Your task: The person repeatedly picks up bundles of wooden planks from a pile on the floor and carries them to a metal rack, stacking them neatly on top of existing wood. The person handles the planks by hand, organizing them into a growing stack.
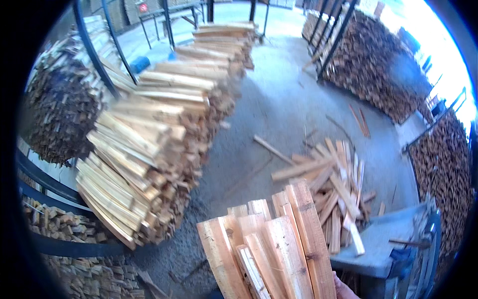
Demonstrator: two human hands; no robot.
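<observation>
A bundle of rough wooden slats stands tilted upright in front of me at the lower middle, its uneven ends pointing away. My right hand is pressed against the bundle's right side; only part of it shows at the bottom edge, closed round the outer slat. My left hand is out of sight, and the bundle's lower end is cut off by the picture's edge. Just beyond the bundle, a loose heap of slats lies on the floor.
A long stack of slats runs away on the left, beside dark metal posts. A grey-blue metal table or cart stands close on the right. Large wood stacks line the far right. Stray sticks lie on the concrete floor.
</observation>
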